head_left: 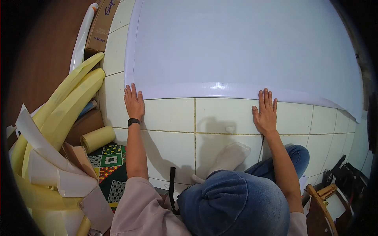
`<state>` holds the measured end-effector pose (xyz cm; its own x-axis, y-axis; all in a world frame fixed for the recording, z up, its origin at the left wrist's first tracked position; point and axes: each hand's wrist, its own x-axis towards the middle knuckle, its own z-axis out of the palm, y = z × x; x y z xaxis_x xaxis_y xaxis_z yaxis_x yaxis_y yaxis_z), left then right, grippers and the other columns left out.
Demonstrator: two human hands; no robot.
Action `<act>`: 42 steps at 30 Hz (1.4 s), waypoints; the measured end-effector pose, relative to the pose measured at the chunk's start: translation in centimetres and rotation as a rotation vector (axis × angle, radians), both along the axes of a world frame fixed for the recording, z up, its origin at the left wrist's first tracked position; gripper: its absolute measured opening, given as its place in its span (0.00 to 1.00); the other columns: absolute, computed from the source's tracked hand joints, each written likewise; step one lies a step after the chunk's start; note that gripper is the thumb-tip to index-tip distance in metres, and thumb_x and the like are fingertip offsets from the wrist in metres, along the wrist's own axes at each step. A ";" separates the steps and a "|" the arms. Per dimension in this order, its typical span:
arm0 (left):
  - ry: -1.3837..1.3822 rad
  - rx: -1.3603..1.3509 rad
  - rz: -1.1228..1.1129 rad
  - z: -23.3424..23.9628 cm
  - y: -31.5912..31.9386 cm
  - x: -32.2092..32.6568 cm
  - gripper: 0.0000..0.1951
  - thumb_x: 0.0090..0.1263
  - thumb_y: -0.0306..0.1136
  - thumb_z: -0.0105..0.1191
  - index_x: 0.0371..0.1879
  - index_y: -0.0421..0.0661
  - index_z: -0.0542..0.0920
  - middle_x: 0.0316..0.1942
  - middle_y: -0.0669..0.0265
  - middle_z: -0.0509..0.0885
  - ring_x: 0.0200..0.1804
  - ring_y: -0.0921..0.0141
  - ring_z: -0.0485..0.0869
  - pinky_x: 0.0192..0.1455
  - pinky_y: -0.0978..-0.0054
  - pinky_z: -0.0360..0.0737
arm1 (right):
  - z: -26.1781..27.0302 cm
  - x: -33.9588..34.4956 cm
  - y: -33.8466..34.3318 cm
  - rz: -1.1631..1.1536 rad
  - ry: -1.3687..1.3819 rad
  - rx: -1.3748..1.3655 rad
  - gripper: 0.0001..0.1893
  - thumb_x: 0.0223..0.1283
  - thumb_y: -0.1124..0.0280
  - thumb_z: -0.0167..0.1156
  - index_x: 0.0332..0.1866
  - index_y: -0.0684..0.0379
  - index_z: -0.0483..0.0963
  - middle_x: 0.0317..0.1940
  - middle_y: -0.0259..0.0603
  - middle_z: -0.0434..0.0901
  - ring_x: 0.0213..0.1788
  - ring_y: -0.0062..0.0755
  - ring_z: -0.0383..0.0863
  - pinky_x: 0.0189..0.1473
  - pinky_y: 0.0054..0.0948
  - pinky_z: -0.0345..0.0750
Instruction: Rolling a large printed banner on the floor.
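Observation:
A large white sheet with a glossy folded border (pixel 218 88) lies over the tiled floor ahead of me. My left hand (pixel 134 101), with a dark band on its wrist, rests flat at the sheet's near left corner, fingertips on the border. Further right, my right hand (pixel 265 112) lies palm down, its fingertips over the near edge of the sheet. Both hands have their fingers apart and hold nothing. The sheet's near right corner (pixel 351 113) looks slightly raised or creased.
Rolls of yellowish material (pixel 68 109), curled white sheets (pixel 73 183) and a long cardboard box (pixel 100 29) lie at the left, by a patterned mat (pixel 110 165). My bent denim knee (pixel 236 200) is close below. A wooden-framed object (pixel 323 209) stands lower right.

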<state>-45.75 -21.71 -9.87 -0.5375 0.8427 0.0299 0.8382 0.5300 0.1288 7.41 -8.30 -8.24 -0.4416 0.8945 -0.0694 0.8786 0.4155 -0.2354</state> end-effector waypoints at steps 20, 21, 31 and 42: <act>-0.041 -0.047 0.100 0.0 1.5 0.6 0.49 0.73 0.62 0.49 0.77 0.31 0.50 0.80 0.45 0.48 0.82 0.53 0.45 0.83 0.58 0.42 | 1.2 -7.5 -5.6 0.172 0.589 -0.209 0.15 0.57 0.73 0.64 0.50 0.61 0.77 0.40 0.44 0.75 0.46 0.44 0.78 0.53 0.37 0.75; 0.002 -0.082 0.134 -0.2 1.6 0.8 0.43 0.77 0.56 0.45 0.77 0.31 0.51 0.80 0.45 0.48 0.82 0.52 0.45 0.82 0.57 0.42 | 1.5 -8.6 -5.0 0.091 0.664 -0.171 0.15 0.57 0.75 0.64 0.50 0.61 0.77 0.41 0.43 0.75 0.47 0.44 0.77 0.53 0.37 0.75; -0.026 0.019 -0.007 -0.5 4.5 9.5 0.34 0.82 0.45 0.35 0.77 0.33 0.49 0.80 0.45 0.48 0.82 0.50 0.45 0.82 0.55 0.42 | 0.3 -6.5 -0.6 -0.191 0.675 0.084 0.15 0.53 0.77 0.66 0.48 0.56 0.81 0.41 0.42 0.75 0.46 0.44 0.75 0.49 0.38 0.74; -0.186 -0.110 -0.816 1.3 14.0 27.1 0.36 0.76 0.45 0.48 0.77 0.39 0.56 0.80 0.48 0.51 0.82 0.54 0.46 0.81 0.48 0.40 | 0.2 1.1 0.8 -0.713 0.957 0.069 0.17 0.58 0.86 0.59 0.52 0.62 0.81 0.46 0.44 0.76 0.40 0.40 0.81 0.42 0.28 0.81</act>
